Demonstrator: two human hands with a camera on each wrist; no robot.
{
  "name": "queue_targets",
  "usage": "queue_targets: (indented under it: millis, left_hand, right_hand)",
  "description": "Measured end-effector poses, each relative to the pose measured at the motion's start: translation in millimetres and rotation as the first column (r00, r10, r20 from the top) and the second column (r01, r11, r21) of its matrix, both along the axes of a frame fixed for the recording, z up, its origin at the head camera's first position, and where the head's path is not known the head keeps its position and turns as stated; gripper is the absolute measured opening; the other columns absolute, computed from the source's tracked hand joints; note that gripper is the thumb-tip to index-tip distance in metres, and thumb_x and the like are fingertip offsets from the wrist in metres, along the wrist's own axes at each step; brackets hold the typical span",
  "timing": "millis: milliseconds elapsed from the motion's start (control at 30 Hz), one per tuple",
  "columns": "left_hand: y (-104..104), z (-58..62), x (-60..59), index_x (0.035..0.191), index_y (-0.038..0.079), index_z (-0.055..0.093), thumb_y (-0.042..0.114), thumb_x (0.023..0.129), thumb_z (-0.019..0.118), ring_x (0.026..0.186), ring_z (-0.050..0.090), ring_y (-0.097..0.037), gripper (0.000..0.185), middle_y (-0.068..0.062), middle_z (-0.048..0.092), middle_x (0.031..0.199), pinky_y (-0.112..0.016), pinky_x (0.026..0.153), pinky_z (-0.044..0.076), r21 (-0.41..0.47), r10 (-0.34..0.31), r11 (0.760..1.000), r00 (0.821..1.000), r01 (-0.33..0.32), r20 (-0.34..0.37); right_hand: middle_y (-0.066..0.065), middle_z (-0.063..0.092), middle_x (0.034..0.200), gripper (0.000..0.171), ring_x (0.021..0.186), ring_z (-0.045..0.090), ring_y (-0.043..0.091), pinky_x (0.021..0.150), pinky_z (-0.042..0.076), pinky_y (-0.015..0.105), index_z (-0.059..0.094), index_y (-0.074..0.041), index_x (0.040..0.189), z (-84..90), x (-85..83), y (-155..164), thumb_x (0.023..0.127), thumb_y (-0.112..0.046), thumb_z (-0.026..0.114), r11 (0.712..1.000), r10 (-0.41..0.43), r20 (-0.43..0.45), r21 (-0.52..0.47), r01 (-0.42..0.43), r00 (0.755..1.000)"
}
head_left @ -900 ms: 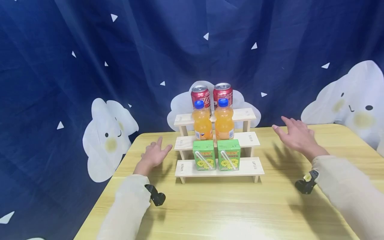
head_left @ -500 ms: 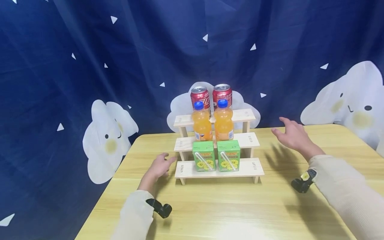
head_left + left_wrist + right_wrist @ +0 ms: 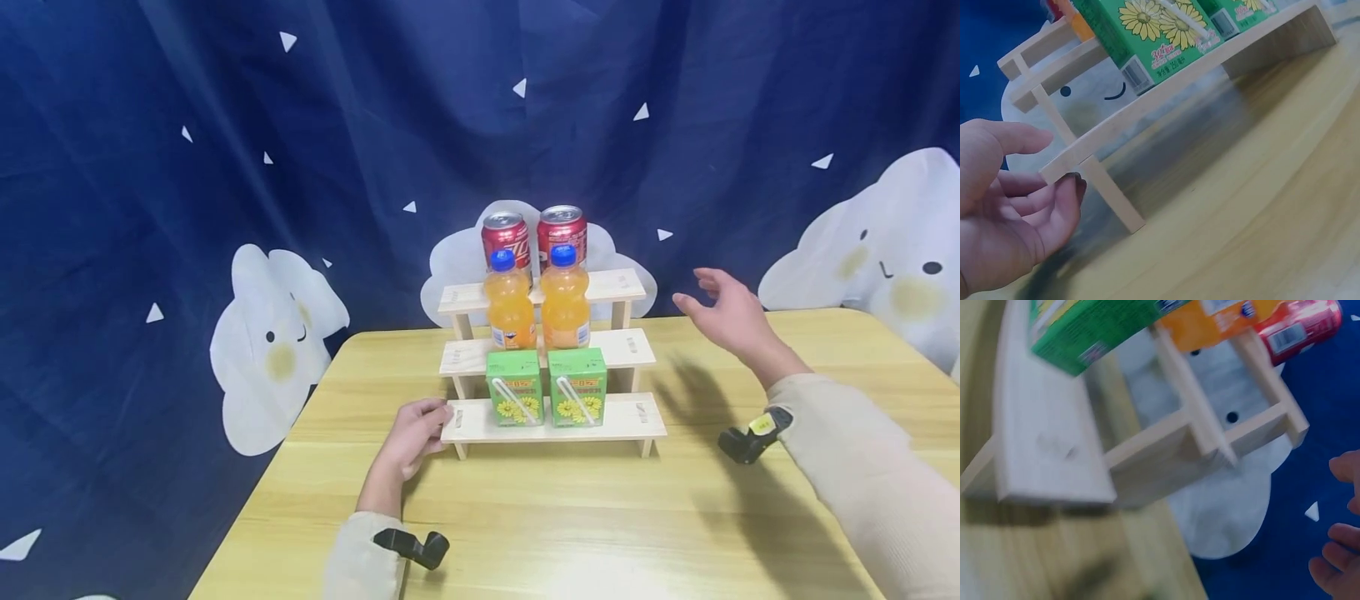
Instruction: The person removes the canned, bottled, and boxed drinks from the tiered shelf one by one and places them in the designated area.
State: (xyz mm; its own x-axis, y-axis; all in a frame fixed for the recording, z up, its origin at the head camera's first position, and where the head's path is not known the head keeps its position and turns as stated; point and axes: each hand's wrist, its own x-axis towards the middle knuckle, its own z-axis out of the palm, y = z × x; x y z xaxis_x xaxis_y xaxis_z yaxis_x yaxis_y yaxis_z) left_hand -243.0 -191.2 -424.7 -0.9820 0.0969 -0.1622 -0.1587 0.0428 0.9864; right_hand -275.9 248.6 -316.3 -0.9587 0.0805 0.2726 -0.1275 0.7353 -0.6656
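Note:
A three-step wooden display rack [image 3: 477,425] stands on the table. My left hand [image 3: 412,433] is at the left end of its lowest step; in the left wrist view, the fingers [image 3: 1066,209] curl under the step's end, with the thumb above it. On that step are two green drink cartons [image 3: 515,387] with straws. Two orange soda bottles [image 3: 510,308] with blue caps stand on the middle step, and two red soda cans [image 3: 564,233] on the top one. My right hand [image 3: 738,325] hovers right of the rack, fingers loosely bent and holding nothing.
The light wooden table [image 3: 555,517] extends around the rack. Behind it hangs a dark blue curtain [image 3: 450,100] printed with white clouds and triangles. Each wrist wears a small black camera [image 3: 412,547].
My left hand has come in from the left and down to the lowest step, its fingers now curled at the step's end. The right hand has shifted slightly left and stays in the air.

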Motion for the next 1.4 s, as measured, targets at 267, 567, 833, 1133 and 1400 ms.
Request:
queue_targets:
  millis: [267, 567, 833, 1133, 1400]
  left_hand:
    - [4, -5.6, 1.4, 0.124, -0.014, 0.047, 0.002, 0.089, 0.056, 0.068, 0.062, -0.012, 0.040, -0.011, 0.062, 0.089, -0.017, 0.051, 0.049, 0.076, 0.031, 0.997, 0.999, -0.030, -0.019]
    - [5, -10.8, 1.0, 0.120, -0.016, 0.050, 0.002, 0.090, 0.056, 0.065, 0.063, -0.011, 0.036, -0.007, 0.063, 0.085, -0.016, 0.049, 0.049, 0.095, 0.041, 0.995, 0.999, -0.040, -0.003]
    - [3, -11.5, 0.1, 0.122, -0.014, 0.049, 0.002, 0.090, 0.056, 0.068, 0.063, -0.012, 0.037, -0.008, 0.062, 0.088, -0.017, 0.050, 0.050, 0.102, 0.033, 0.994, 0.999, -0.032, -0.003]
    - [3, -10.3, -1.3, 0.119, -0.014, 0.051, 0.002, 0.090, 0.057, 0.069, 0.063, -0.011, 0.033, -0.006, 0.065, 0.085, -0.017, 0.050, 0.050, 0.094, 0.019, 0.995, 1.000, -0.018, -0.013]
    - [2, -10.7, -0.5, 0.120, -0.014, 0.050, 0.002, 0.091, 0.055, 0.068, 0.063, -0.012, 0.034, -0.007, 0.063, 0.086, -0.016, 0.050, 0.051, 0.108, 0.011, 0.994, 1.000, -0.008, -0.023]
  right_hand:
    - [0.026, 0.040, 0.142, 0.078, 0.130, 0.038, 0.043, 0.101, 0.039, 0.061, 0.028, -0.005, 0.146, 20.5, -4.5, -15, 0.090, -0.052, 0.053, 0.992, 0.028, -0.019, -0.119, -0.030, 0.999]
    - [0.023, 0.039, 0.144, 0.077, 0.133, 0.037, 0.039, 0.106, 0.036, 0.058, 0.026, -0.009, 0.148, 38.2, -20.0, -40, 0.089, -0.047, 0.059, 0.971, 0.106, -0.025, -0.215, -0.109, 0.994]
    - [0.018, 0.038, 0.146, 0.076, 0.134, 0.037, 0.034, 0.109, 0.035, 0.053, 0.027, -0.012, 0.148, 56.9, -33.6, -67, 0.088, -0.046, 0.061, 0.953, 0.177, -0.010, -0.250, -0.174, 0.984]
    - [0.016, 0.039, 0.146, 0.075, 0.133, 0.039, 0.031, 0.111, 0.035, 0.049, 0.026, -0.013, 0.148, 65.1, -48.5, -90, 0.089, -0.040, 0.063, 0.923, 0.260, -0.007, -0.292, -0.251, 0.966]
    - [0.016, 0.043, 0.142, 0.071, 0.130, 0.043, 0.030, 0.111, 0.036, 0.046, 0.027, -0.011, 0.147, 62.8, -60.0, -103, 0.089, -0.027, 0.064, 0.900, 0.304, -0.021, -0.322, -0.294, 0.952]
